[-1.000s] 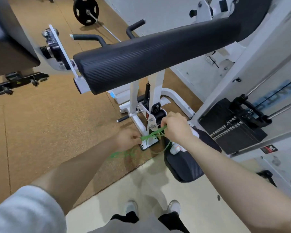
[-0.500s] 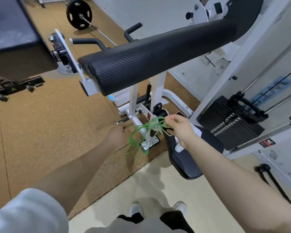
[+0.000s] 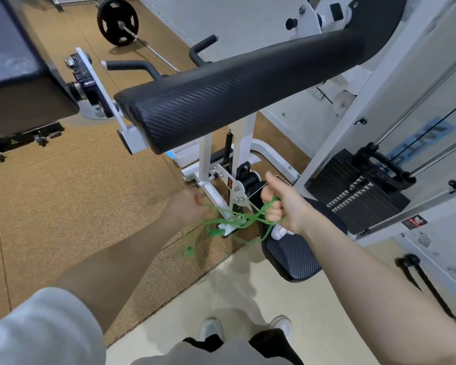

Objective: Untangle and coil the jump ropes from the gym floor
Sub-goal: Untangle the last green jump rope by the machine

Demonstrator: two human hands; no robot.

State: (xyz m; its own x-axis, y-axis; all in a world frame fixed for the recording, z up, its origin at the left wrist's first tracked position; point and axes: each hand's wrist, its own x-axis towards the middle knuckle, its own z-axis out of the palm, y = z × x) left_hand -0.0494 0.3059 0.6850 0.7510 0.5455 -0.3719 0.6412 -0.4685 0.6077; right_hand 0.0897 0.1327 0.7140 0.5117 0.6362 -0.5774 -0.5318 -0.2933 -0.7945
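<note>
Clutching a bundle of thin green strands, the right hand (image 3: 282,204) is curled into a fist, thumb up, its grip clamped on the green jump rope (image 3: 237,221). The left hand (image 3: 187,206) reaches in from the other side with fingers bent round the rope's far end; its palm faces away, so it seems to be pinching a strand, though the blur makes that hard to confirm. Between the two hands the rope hangs in a loose tangle of crossed loops, held in the air above the brown cork-look floor (image 3: 77,193), with a few strands and a small green knot or end dangling lower. Just behind the tangle stands the white frame (image 3: 206,159) of a weight machine, and a long black padded roller (image 3: 234,101) crosses the view above the hands. A black seat pad (image 3: 295,256) sits low beside the right forearm, near the black weight stack (image 3: 358,196). Farther off, a barbell with a black plate (image 3: 117,22) lies on the floor. At the bottom edge, two pale shoes (image 3: 212,329) stand on a cream strip of flooring.
</note>
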